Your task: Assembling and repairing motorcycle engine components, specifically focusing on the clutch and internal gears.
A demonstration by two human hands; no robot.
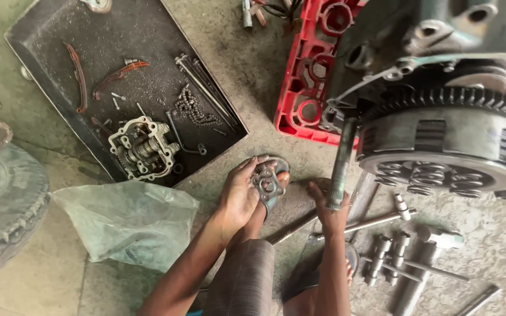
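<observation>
My left hand holds a small metal plate with holes above my sandalled foot. My right hand is wrapped around the lower end of a dark splined shaft that sticks out of the engine. The engine fills the upper right, with its toothed clutch basket and several coil springs facing me. The engine rests on a red plastic crate.
A black metal tray at upper left holds a cylinder head part, a chain, long bolts and chain guides. A clear plastic bag lies beside it. Socket tools and bars lie at lower right. A tyre is at far left.
</observation>
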